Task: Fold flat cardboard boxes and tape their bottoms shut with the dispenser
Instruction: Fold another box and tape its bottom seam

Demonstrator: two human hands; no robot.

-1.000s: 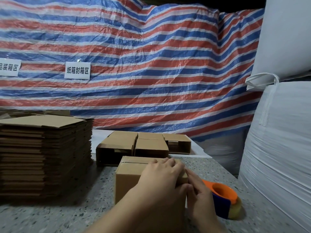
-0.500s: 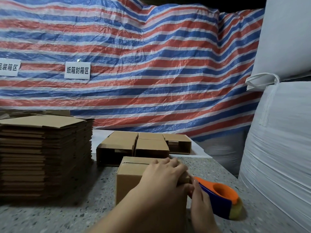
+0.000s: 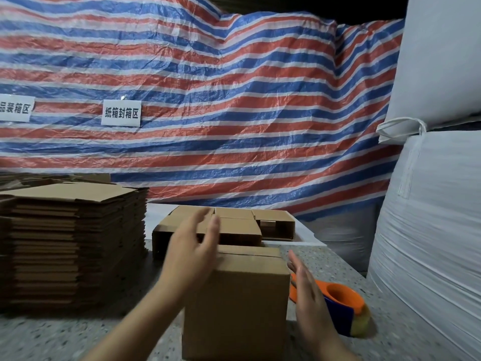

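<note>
Box (image 3: 235,295) stood folded on the table (image 3: 335,264), both hands empty: left hand (image 3: 191,252) spread over its top, right hand (image 3: 308,293) flat beside it; next move probably grabbing the dispenser (image 3: 343,306) to tape.

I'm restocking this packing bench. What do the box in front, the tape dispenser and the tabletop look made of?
Box: corrugated cardboard by its matte brown faces and creased fold lines. Tape dispenser: apparently smooth moulded plastic, orange over blue, with a yellowish translucent roll. Tabletop: speckled grey, terrazzo-like stone or a laminate imitation; cannot tell which.
</note>
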